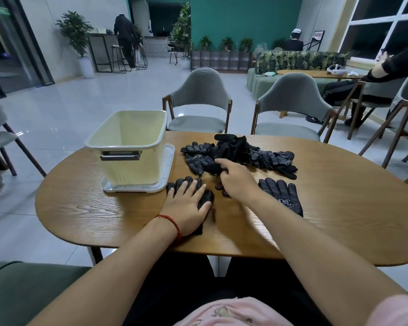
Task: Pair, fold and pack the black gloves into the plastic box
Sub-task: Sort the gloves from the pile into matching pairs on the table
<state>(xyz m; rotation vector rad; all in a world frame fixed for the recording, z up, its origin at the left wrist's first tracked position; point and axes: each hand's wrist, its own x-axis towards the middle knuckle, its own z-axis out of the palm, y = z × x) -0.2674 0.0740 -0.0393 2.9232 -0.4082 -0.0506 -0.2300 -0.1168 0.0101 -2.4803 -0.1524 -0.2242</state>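
Wooden table (104, 222): left hand (187, 204) flat, open on dotted black glove (206, 197); right hand (237, 178) pinching glove pile (236, 152); cream plastic box (130, 147) alongside.

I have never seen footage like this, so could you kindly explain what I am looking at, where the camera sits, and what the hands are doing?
There is no machine here: a person wears one camera on the head, looking forward and down at their own bare arms. The left hand lies flat, pressing a black glove onto the wooden table. The right hand reaches into the pile of black gloves and seems to pinch one; the grip is partly hidden. Another single glove lies flat to the right. The cream plastic box stands open on its lid, and no gloves show inside it.
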